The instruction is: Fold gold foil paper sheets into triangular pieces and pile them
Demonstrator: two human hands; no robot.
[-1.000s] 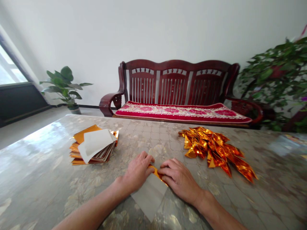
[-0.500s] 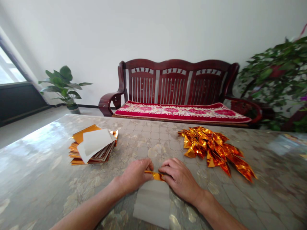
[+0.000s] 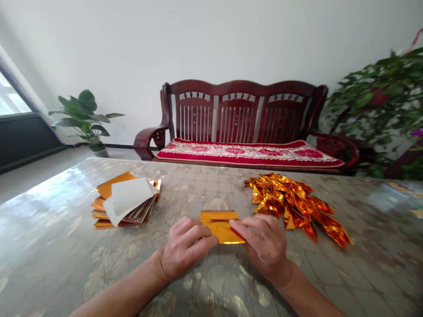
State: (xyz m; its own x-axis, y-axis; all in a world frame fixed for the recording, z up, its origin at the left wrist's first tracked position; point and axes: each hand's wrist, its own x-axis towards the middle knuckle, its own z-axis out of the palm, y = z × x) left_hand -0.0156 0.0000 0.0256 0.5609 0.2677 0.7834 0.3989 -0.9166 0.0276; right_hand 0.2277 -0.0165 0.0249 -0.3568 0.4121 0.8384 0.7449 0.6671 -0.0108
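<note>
Daylight pours through the window (image 3: pixel 9 94) on my left, burning it nearly white and laying pale glare across the glossy bench (image 3: pixel 49 193). The white wall (image 3: pixel 211 44) looks softly, evenly lit, shadows stay faint, and the wide view bows and softens toward the edges.

Fig. Tabletop layout rel. to hands.
Folded foil sheet (image 3: pixel 222 226) lies on table (image 3: pixel 49 207) betw. L hand (image 3: pixel 187 248) & R hand (image 3: pixel 264 246), both touching it. Sheet stack (image 3: pixel 109 207), paper sheet (image 3: pixel 128 198) on top: ahead-left of L hand. Pile of folded foil pcs (image 3: pixel 291 202): ahead of R hand. Wooden bench (image 3: pixel 238 114): behind table, beyond both hands. Potted plant (image 3: pixel 82 114): on floor, further left, beyond L hand.
</note>
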